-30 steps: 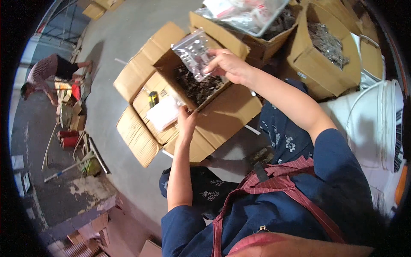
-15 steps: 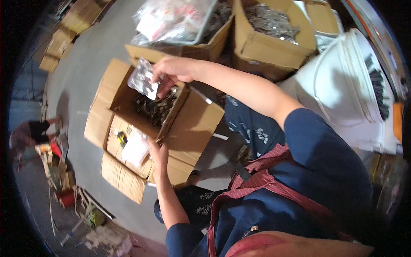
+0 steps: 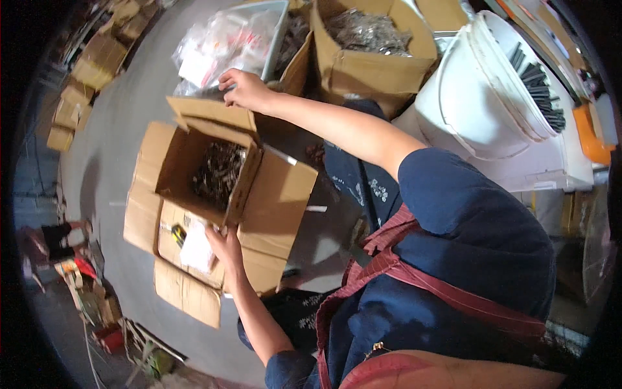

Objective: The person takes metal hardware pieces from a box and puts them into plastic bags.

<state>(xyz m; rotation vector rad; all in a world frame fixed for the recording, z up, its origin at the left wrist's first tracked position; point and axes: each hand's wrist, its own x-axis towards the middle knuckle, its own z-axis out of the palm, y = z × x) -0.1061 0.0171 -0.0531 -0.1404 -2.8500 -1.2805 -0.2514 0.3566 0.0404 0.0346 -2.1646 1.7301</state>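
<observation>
An opened cardboard box (image 3: 167,170) holds a heap of small dark metal-looking parts (image 3: 219,172). My left hand (image 3: 225,246) grips this box by its lower rim, the fingers partly hidden behind the wall. Under it lies a larger carton (image 3: 275,217) with its flaps spread, bearing a white packet (image 3: 197,249) and a yellow-and-black object (image 3: 178,235). My right hand (image 3: 246,91) is above the box's raised flap, beside a grey bin (image 3: 280,32) full of clear plastic bags (image 3: 227,42). Its fingers are loosely bent and apart, with nothing visible in them. A white-labelled packet (image 3: 194,68) rests on those bags.
Behind stands a big carton (image 3: 363,74) of clear-wrapped pieces. To the right is a white bucket (image 3: 479,91) with black rods (image 3: 538,91) in it. More cartons (image 3: 97,58) line the far left, where another person (image 3: 48,246) bends over piled goods.
My right hand has moved up from the box toward the bin of bags and let go of the clear packet. My left hand keeps its hold on the box. The view has shifted slightly.
</observation>
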